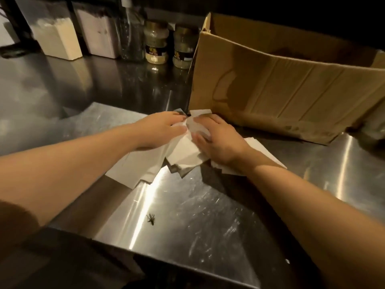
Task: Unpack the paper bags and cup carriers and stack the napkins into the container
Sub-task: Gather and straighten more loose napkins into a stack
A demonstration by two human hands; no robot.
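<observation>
A loose pile of white napkins [183, 153] lies spread on the steel counter [208, 215] in front of a large open cardboard box [291, 88]. My left hand [160, 130] presses on the pile's left side, thumb and fingers pinching the top sheets. My right hand [216, 138] lies on the right side, fingers curled over a folded napkin [198, 126]. Both hands meet at the pile's far end, close to the box's near corner. More flat napkins stick out under both forearms.
Two spice jars [156, 43] [184, 46], a clear bottle [131, 30] and two white containers [57, 38] [100, 34] stand along the back. A small insect [151, 219] sits on the counter near the front edge.
</observation>
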